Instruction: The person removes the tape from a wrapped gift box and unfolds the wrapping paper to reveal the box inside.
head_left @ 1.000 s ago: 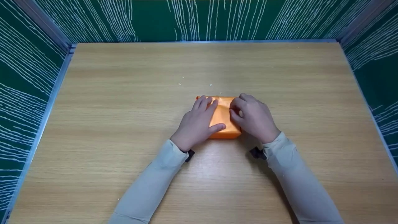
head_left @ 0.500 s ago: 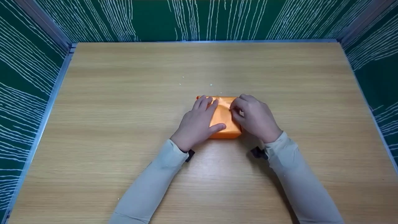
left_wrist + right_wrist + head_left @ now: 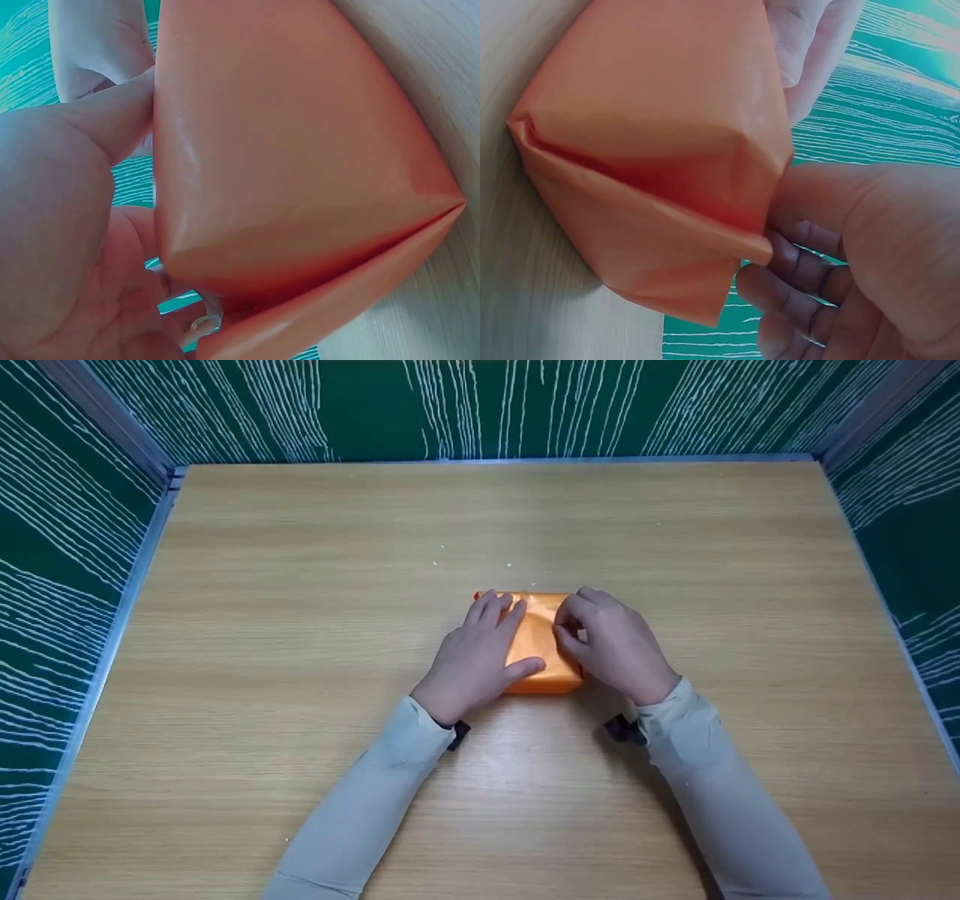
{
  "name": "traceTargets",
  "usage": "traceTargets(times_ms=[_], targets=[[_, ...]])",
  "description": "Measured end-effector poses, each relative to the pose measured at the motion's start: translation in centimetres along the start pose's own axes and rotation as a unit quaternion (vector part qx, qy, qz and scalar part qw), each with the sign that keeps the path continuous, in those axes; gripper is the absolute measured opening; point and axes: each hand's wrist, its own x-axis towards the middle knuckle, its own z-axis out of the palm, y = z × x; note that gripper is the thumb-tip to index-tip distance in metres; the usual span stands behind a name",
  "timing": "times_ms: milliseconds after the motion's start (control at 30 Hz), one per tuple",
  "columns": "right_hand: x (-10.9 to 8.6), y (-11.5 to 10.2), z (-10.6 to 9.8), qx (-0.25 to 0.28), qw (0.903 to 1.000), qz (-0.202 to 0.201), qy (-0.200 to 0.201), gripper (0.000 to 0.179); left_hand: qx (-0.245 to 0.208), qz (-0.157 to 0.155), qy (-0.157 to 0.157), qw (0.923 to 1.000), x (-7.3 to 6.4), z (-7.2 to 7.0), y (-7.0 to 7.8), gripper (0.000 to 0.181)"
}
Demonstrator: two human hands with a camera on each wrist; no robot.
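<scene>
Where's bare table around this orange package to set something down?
Wide bare table lies left of the left hand and right of the right hand, reaching the blue edging. A narrower patch lies between the sleeves. Behind the orange package there's room, with white specks. It's crowded at the package: both hands are on it.

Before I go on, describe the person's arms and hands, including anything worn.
The sleeves are long and pale grey, with no lettering visible. The left hand and right hand wear no gloves. A small black piece shows at each wrist.
</scene>
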Motion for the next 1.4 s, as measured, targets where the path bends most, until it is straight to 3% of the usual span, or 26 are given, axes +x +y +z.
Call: traceTargets(times_ms=[467,767,1200,1400], targets=[[-0.04,0.23,-0.64,0.027,0.9996,-0.004,0.000,0.006,-0.001,0.001,0.003,1.0000,-0.02,-0.03,-0.04,0.085],[-0.12,0.35,-0.58,0.017,0.9999,-0.002,-0.001,0.010,0.000,0.002,0.004,1.0000,-0.01,0.01,-0.01,0.085],[-0.23,0.19,-0.23,0.030,0.9992,0.027,-0.007,0.006,0.005,-0.007,-0.007,0.9999,0.03,0.00,0.13,0.086],[-0.27,0.28,-0.44,0.028,0.9995,0.009,0.006,0.004,0.002,0.001,0.006,1.0000,0.00,-0.02,0.09,0.085]])
